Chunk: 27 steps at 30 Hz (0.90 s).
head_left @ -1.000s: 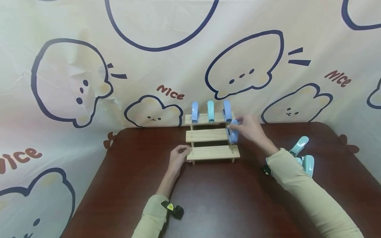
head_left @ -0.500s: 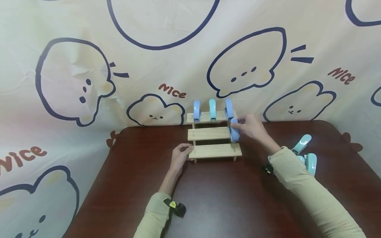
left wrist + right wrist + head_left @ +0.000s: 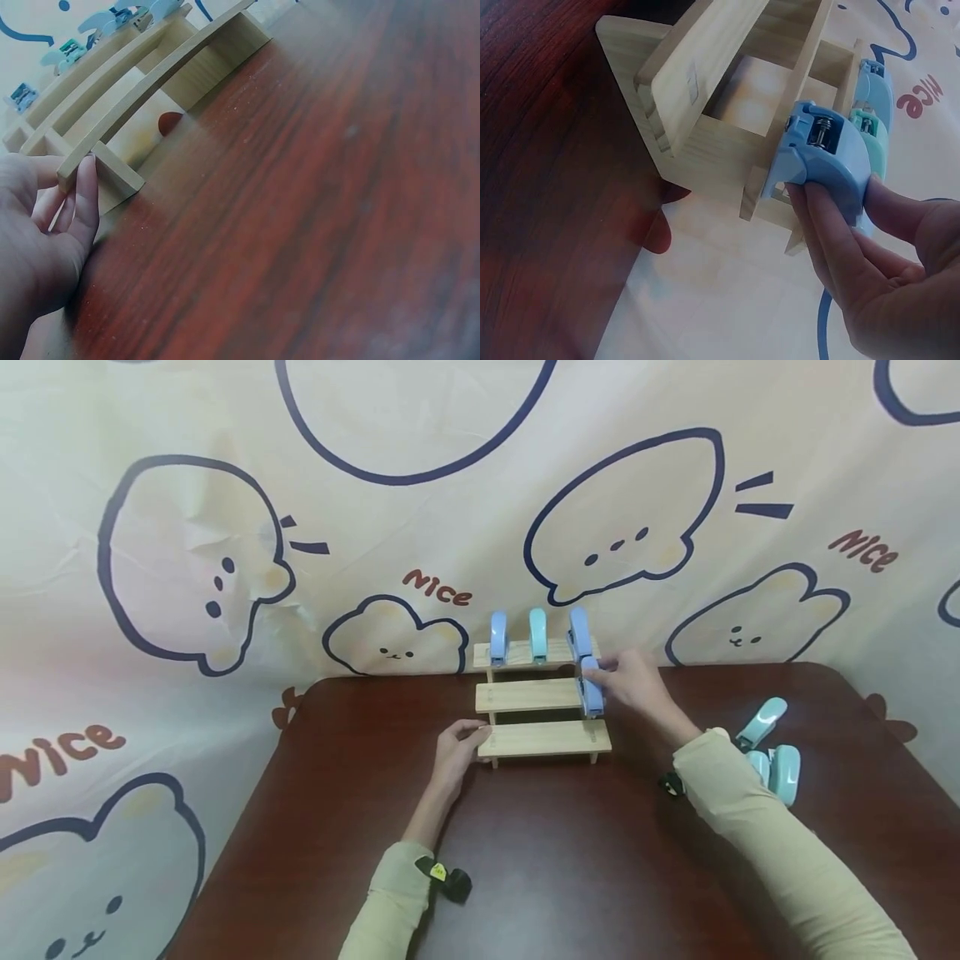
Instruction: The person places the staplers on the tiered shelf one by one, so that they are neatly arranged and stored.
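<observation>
A small three-step wooden display rack (image 3: pixel 536 742) stands at the back of the table. My left hand (image 3: pixel 456 752) pinches the left end of its lowest board; in the left wrist view the thumb and fingers (image 3: pixel 88 191) meet at that corner. My right hand (image 3: pixel 637 681) grips a blue hole punch (image 3: pixel 592 689) at the right end of the middle board. A coil spring shows in its body in the right wrist view. Along the top board stand a blue hole punch (image 3: pixel 498 637), a teal one (image 3: pixel 537 635) and another blue one (image 3: pixel 579 633).
Several teal hole punches (image 3: pixel 785 774) lie on the dark wooden table (image 3: pixel 570 860) to the right, beside the right forearm. A pale cloth wall (image 3: pixel 420 527) printed with cartoon figures rises right behind the rack.
The whole head view has shifted slightly. Both hands keep their hold, and the blue hole punch stays at the right end of the middle board.
</observation>
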Tool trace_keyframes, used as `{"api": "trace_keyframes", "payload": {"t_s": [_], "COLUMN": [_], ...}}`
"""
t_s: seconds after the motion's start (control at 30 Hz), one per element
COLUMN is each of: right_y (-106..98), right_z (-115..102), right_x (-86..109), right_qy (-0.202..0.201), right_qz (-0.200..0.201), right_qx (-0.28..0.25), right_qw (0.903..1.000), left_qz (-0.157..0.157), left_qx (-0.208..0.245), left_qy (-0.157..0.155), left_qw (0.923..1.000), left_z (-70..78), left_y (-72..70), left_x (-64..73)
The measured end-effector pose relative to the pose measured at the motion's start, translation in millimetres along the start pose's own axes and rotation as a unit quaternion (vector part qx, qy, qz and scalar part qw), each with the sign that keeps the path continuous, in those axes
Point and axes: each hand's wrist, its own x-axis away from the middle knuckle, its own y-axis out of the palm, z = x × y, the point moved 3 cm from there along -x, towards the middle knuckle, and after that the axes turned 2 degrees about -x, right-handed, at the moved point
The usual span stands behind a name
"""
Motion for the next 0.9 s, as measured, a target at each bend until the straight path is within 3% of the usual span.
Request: {"api": "trace_keyframes", "payload": {"t_s": [0.53,0.73,0.9], "right_y": [-1,-18,-41], "right_z": [1,9,18], "right_x": [5.4,16.6,24.0], "right_qy": [-0.038,-0.025,-0.002], "right_qz": [0.033,0.018,0.026], "right_qx": [0.003,-0.042,-0.029], "right_qw": [0.9987,0.9987,0.9992], "left_qz": [0.004,-0.001,-0.001], "left_qx": [-0.001,-0.005,0.002], "left_qy": [0.005,0.003,0.0], "left_qw": [1.0,1.0,1.0], "left_z": [2.4,-1.3,-0.9], "left_y": [-1.5,1.6,2.5], "left_x": [0.7,-0.9,-0.9]}}
